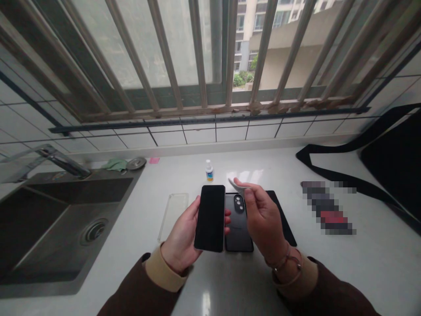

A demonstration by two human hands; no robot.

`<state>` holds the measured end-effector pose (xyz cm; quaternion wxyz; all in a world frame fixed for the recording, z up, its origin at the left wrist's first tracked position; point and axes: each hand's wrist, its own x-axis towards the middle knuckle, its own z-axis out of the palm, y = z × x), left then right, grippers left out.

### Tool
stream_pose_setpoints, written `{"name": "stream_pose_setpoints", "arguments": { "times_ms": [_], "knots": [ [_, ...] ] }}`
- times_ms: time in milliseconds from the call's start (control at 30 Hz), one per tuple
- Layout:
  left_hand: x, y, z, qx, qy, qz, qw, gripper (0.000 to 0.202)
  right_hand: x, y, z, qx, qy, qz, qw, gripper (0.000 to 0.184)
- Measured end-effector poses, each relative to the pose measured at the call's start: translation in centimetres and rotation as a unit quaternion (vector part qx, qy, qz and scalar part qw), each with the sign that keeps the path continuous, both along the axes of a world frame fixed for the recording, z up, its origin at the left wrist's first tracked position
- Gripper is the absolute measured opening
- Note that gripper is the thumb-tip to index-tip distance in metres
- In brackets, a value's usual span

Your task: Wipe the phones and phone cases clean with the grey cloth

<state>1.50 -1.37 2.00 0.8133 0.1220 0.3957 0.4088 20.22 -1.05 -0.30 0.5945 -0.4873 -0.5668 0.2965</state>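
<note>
My left hand [180, 239] grips a black phone [209, 217] by its edges, dark screen up, above the white counter. My right hand [263, 219] is just to its right and pinches a small white wipe [236, 183] between thumb and fingers. Below the hands a second black phone or case [237, 228] lies face down with its camera lenses showing, on a black mat [284, 224]. A clear phone case [173, 213] lies flat to the left of the held phone. A small white bottle with a blue label [209, 170] stands behind the phones.
A steel sink [59, 219] with a tap [55, 159] is set in the counter at the left, with a green cloth [115, 164] and a drain cover behind it. A black bag with a strap [391, 162] lies at the right. A barred window is above the tiled wall.
</note>
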Motion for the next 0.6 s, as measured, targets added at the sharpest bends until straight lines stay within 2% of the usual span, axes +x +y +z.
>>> {"name": "stream_pose_setpoints", "arguments": {
  "times_ms": [167,333,400,500,600],
  "knots": [
    [0.1,0.5,-0.2,-0.003,-0.015,0.055,0.998,0.045,-1.2,-1.0,-0.9,0.008,-0.030,0.150,0.988,0.025],
    [-0.4,1.3,0.2,0.012,-0.001,0.178,0.984,0.051,-1.7,-1.8,-0.9,-0.008,-0.017,0.253,0.967,0.025],
    [-0.7,1.4,0.4,0.035,0.003,0.218,0.975,0.050,-1.7,-1.9,-0.8,-0.026,-0.002,0.272,0.962,0.024],
    [-1.2,1.4,0.7,0.055,-0.003,0.244,0.968,0.050,-1.7,-1.7,-0.7,-0.064,0.031,0.278,0.958,0.024],
    [-1.5,1.5,1.0,0.069,-0.011,0.263,0.962,0.050,-1.5,-0.8,-1.3,-0.133,0.087,0.228,0.961,0.031]
  ]
}}
